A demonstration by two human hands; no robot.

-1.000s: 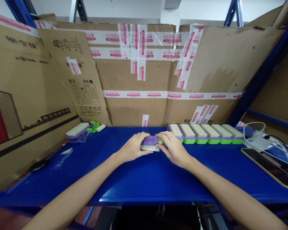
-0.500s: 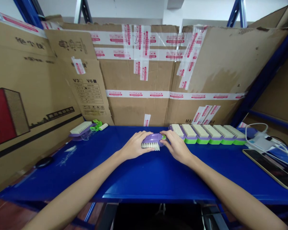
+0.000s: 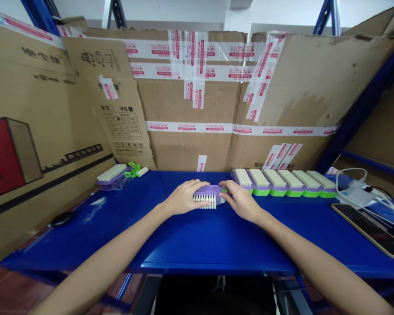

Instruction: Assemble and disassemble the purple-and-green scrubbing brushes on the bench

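Note:
A purple scrub brush [image 3: 207, 190] with white bristles is held between my two hands above the blue table [image 3: 200, 245]. My left hand [image 3: 184, 199] wraps round its left end, thumb across the bristles. With its fingers and thumb, my right hand [image 3: 239, 199] pinches the right end, where a small green part [image 3: 224, 190] shows, partly hidden by the fingers. The bristles face down and towards me. Just behind my right hand begins a row of several brushes [image 3: 277, 183], bristles up, with purple and bright green bodies.
Another purple brush [image 3: 112, 175] lies at the far left, beside green pieces [image 3: 133, 169] and a small white cylinder [image 3: 142, 172]. A black round object [image 3: 61, 219] sits near the left edge. At right are a phone [image 3: 369, 227] and white cables [image 3: 385, 203]. Cardboard walls [image 3: 190, 151] enclose the back.
The brush has rolled in my hands, so more of its bristle side faces me and the green part shows less. Both hands stay in nearly the same place.

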